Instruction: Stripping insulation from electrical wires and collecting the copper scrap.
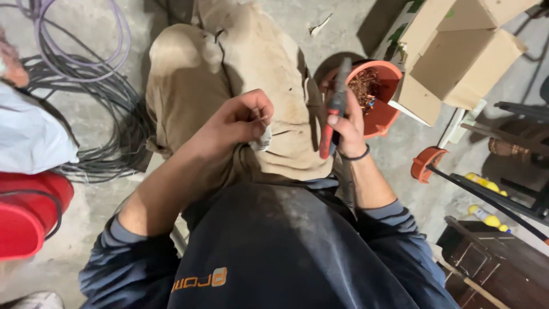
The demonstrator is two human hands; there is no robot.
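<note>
Over the lap: left hand [237, 123] pinching a thin wire [264, 118]; right hand [343, 123] clenched on red-handled pliers [333, 109], just beside an orange bowl [384, 111] of copper scraps [363, 86].

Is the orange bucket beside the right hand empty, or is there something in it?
Not empty. The orange bucket stands upright on the floor and holds a heap of reddish-brown strands with a few small coloured bits; how deep the heap goes cannot be told.
</note>
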